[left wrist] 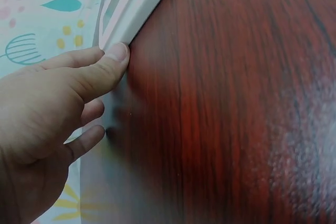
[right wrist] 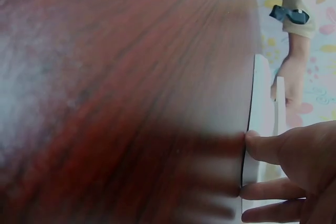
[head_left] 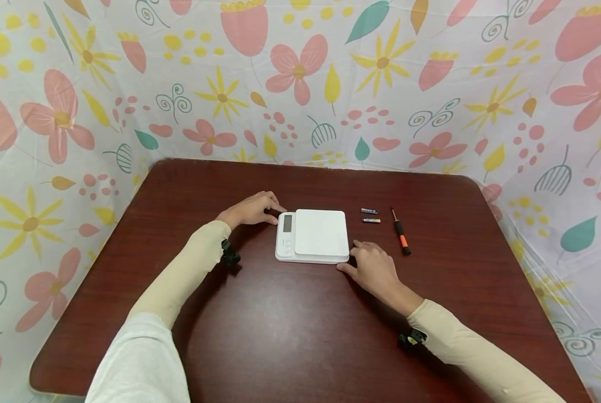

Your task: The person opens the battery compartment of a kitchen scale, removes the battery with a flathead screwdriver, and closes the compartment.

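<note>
A white kitchen scale [head_left: 320, 233] with a small grey display [head_left: 287, 223] lies flat on the brown table, its display and buttons along the left side. My left hand [head_left: 254, 209] grips its far left corner. In the left wrist view, that hand's thumb [left wrist: 113, 56] presses the scale's edge while the lower fingers hang apart from it. At the near right corner, my right hand [head_left: 374, 268] holds the scale. The right wrist view has the right thumb [right wrist: 262, 147] against the edge, with other fingers round the corner.
Two small batteries [head_left: 369, 211] lie to the right of the scale. Beside them is a screwdriver [head_left: 401, 235] with a black and orange handle. The wood-grain table [head_left: 260, 336] meets a flower-patterned cloth [head_left: 300, 123] at its back and sides.
</note>
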A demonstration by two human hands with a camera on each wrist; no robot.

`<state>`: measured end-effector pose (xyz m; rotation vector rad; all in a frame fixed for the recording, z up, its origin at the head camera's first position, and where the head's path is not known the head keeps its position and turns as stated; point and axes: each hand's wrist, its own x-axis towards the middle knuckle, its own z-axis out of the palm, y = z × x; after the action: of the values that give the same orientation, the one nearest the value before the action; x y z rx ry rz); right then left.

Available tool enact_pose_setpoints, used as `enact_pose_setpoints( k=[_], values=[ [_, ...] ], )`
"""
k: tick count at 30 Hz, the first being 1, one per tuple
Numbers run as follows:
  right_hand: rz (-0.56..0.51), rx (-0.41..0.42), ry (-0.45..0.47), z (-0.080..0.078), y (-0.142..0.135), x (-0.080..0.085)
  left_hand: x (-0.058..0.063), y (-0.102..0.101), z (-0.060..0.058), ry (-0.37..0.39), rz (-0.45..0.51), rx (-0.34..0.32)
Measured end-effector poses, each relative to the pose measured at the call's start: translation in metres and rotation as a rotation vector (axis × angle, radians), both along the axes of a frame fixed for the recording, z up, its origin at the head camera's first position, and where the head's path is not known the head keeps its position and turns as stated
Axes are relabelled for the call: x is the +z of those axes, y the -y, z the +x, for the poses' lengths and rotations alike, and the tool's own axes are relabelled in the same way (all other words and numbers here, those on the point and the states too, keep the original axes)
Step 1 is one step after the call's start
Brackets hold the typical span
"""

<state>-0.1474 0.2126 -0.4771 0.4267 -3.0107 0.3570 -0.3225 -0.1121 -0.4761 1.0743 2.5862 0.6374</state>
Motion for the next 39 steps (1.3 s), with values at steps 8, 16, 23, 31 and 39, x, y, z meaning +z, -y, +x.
enact_pose_setpoints(
  k=[8,16,23,31,39],
  values=[
    [-0.026,0.033,-0.044,-0.002,0.002,-0.003,-0.002,0.002,0.001,0.009,0.01,0.015],
    [-0.06,0.022,-0.033,-0.006,0.001,-0.005,0.0,0.002,0.005,0.013,0.035,0.026],
    [-0.081,0.039,-0.058,-0.017,-0.005,-0.007,-0.004,0.006,0.012,-0.014,0.067,0.046],
    [-0.097,0.074,-0.015,-0.04,-0.014,-0.006,-0.014,0.013,0.024,-0.072,0.123,0.076],
    [-0.1,0.198,0.006,-0.068,-0.019,-0.003,-0.02,0.021,0.044,-0.118,0.155,0.126]
  ],
)
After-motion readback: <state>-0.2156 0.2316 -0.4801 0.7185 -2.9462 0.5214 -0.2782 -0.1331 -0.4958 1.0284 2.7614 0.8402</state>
